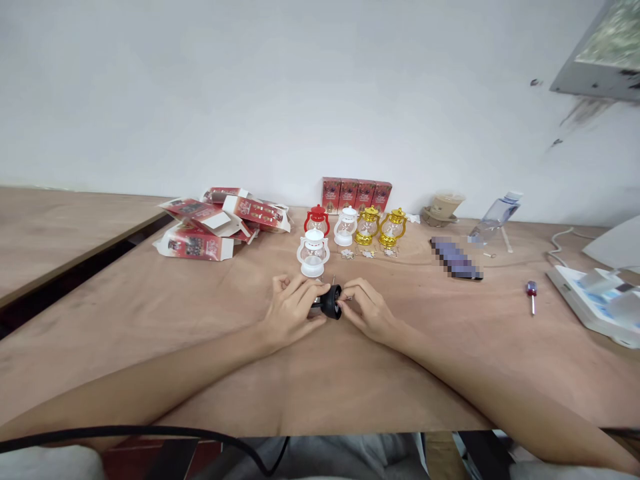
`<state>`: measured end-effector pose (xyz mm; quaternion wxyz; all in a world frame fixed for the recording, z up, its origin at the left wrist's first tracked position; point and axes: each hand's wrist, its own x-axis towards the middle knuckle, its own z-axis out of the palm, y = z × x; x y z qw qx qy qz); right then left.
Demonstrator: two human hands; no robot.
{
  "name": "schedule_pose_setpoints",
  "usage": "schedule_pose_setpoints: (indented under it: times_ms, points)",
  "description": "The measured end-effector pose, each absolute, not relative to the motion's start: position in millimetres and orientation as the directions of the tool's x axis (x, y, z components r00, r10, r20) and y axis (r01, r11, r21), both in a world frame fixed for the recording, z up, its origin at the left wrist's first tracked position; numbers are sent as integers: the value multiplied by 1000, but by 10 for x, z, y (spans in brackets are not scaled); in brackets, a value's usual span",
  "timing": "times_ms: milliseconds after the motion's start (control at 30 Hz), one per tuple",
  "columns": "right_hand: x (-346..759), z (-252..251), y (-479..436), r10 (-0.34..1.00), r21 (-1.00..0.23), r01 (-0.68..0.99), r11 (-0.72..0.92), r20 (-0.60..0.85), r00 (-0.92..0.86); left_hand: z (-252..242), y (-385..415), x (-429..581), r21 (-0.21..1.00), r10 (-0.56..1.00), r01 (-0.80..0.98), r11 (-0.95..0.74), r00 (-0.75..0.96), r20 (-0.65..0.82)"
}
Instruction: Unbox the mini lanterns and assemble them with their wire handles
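Note:
A black lantern [331,302] lies on its side between my hands, its round base facing right. My left hand [296,308] is wrapped round its body. The fingertips of my right hand [369,310] are pinched at the underside of the base; what they hold there is too small to make out. Just beyond my hands stands a white lantern [313,255]. Behind it are a red lantern [317,221], another white lantern [345,227] and two gold lanterns [367,227], all upright. Small metallic pieces [369,253] lie in front of the gold ones.
Opened red boxes [200,241] are heaped at the back left. Several closed red boxes [357,195] stand by the wall. Towards the right are a cup [444,205], a phone [456,259], a bottle [495,219], a screwdriver [532,297] and a white power strip [595,307] on the table [215,373].

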<state>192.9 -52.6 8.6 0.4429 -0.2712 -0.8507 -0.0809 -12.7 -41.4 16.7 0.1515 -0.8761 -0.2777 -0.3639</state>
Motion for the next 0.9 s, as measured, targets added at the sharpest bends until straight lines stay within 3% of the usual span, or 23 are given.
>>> schedule_pose_setpoints:
  times_ms: [367,700,900]
  points:
    - [1931,62,-525,366,-76,539,839,812,-455,163,-415,-115,-92,355,608,-789,574,738]
    - [1933,128,-526,253,110,539,835,793,-554,142,-411,-121,-65,382,607,-792,575,723]
    - [1927,119,-492,253,81,518,852,801,-542,162,-410,-115,-40,382,592,-805,568,729]
